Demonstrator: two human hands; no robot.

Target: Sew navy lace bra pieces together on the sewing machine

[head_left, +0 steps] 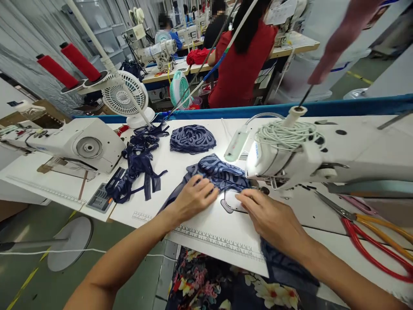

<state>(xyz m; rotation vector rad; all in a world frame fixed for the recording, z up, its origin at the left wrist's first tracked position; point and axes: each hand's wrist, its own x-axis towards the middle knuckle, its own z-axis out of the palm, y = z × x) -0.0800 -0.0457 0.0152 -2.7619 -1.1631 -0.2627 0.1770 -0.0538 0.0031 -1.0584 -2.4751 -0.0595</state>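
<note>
A piece of navy fabric with a swirling pattern [222, 170] lies bunched on the sewing table, its right edge under the head of the white sewing machine [274, 161]. My left hand [195, 198] has its fingers curled onto the near edge of this fabric. Close to the needle area, my right hand [274, 217] pinches the fabric's edge; the fingertips partly hide what is between them. Just left of my right fingertips is the metal plate [234, 201]. More dark fabric [287, 267] hangs over the table edge below my right forearm.
A stack of patterned navy pieces [192, 138] lies behind the fabric. Navy scraps [138, 165] are heaped at the left. Scissors with red and orange handles [358, 219] lie at the right. A white fan [125, 97] stands at the back, and a person in red [241, 64] sits beyond.
</note>
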